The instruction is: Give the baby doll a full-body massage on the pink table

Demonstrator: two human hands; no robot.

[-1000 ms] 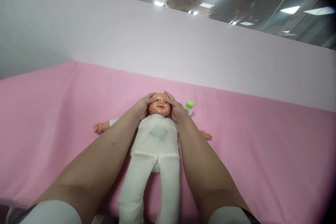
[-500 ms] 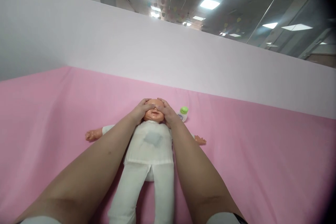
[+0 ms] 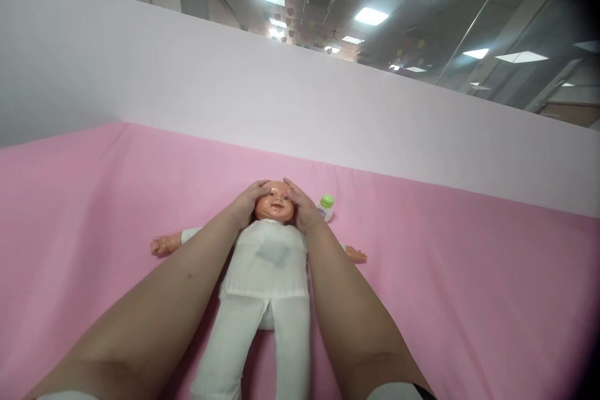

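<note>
Doll (image 3: 265, 265) in white clothing lies face-up on the pink surface (image 3: 94, 212), arms spread out. The left hand (image 3: 244, 203) and right hand (image 3: 304, 211) rest open against either side of its head (image 3: 274, 201), fingers curved over the temples. A small green-capped bottle (image 3: 325, 206) stands just beside the right hand, before a white partition (image 3: 187, 87).

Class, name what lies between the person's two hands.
The doll's head lies between the left hand and the right hand, both touching its sides, as the head view shows.
</note>
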